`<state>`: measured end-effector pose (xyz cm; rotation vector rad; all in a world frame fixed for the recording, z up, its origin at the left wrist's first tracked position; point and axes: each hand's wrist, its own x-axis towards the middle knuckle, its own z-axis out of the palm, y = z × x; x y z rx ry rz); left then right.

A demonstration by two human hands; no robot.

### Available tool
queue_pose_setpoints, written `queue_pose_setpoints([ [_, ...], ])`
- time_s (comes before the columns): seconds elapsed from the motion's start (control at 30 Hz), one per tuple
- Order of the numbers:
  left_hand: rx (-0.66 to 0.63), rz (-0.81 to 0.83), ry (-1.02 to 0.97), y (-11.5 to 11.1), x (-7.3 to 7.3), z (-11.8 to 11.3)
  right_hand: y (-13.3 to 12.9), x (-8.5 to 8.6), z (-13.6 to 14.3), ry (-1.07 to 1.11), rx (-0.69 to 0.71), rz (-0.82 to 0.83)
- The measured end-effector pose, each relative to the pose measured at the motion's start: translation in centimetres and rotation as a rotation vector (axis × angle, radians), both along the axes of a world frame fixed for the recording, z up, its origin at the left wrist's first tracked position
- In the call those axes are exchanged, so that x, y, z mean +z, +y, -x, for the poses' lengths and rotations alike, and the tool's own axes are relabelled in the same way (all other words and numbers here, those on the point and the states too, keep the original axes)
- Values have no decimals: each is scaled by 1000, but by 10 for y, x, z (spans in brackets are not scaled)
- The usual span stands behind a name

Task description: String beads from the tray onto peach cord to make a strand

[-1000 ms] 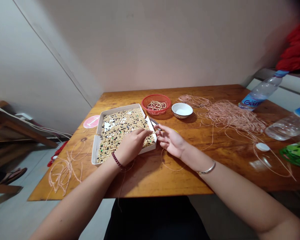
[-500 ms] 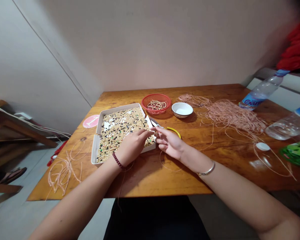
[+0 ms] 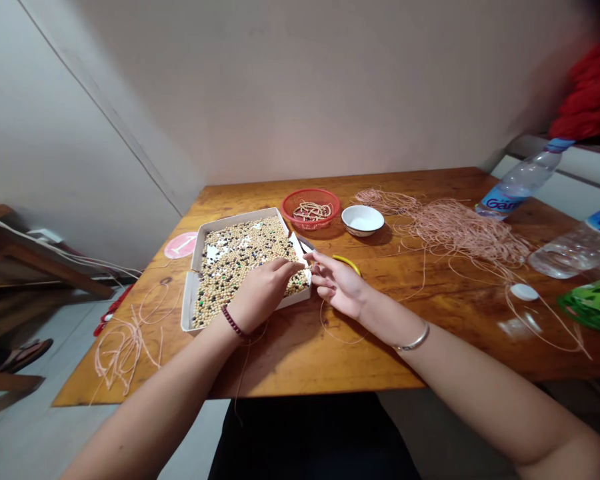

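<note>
A plain wall (image 3: 305,100) backs one wooden table (image 3: 300,363); clock positions are taken from where the fingertips meet. At 9 o'clock lies one white tray (image 3: 189,300) of beads (image 3: 245,253), mostly cream and black with a few green, too many to count. Two hands meet at its right edge: the left hand (image 3: 263,293), fingers narrowed to a pinch, and the right hand (image 3: 343,283), half curled; whatever they hold is too small to tell. One loop of thin cord (image 3: 324,323) hangs below the right hand. At 12 o'clock, one red basket (image 3: 283,207) contains bead strings (image 3: 311,211); between 1 and 2, one white bowl (image 3: 363,219). Between 2 and 3 lie one heap of pink cord (image 3: 467,227) and a clear bottle (image 3: 513,190) lettered "Ga…", remainder uncertain; at 3, a second, blue-labelled bottle (image 3: 560,255) and one white cap (image 3: 524,292). At 9, beyond the tray, one pink disc (image 3: 180,245) reads "1"; at 8, one loose cord bundle (image 3: 125,347).
</note>
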<state>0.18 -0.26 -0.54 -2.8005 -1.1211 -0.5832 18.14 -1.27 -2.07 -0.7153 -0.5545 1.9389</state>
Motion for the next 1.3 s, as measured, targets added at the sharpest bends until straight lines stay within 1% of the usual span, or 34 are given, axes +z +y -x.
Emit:
queue_pose_setpoints([
  [0.37,8,10,14,1,-1,2,2,-1,-1,10,-81,49],
  [0.57,13,-6,14,4,0,4,3,0,0,13,-177,80],
  [0.63,16,3,9,4,0,4,4,0,-1,31,-177,69],
  [0.77,12,-1,-2,5,2,5,7,-1,-6,97,-129,42],
  [0.83,10,-3,-14,6,3,5,8,-1,-8,94,-107,16],
  [0.93,14,-18,-38,7,4,6,8,1,-8,-24,-131,-68],
  [1.03,8,-57,-57,8,5,7,5,3,-4,-254,-200,-184],
  [1.1,10,-73,-61,9,6,8,5,2,-1,-391,-218,-251],
  [1.17,16,-75,-54,8,6,9,5,1,1,-467,-205,-303],
  [1.3,22,-92,-51,9,7,10,8,-5,3,-540,-156,-368],
])
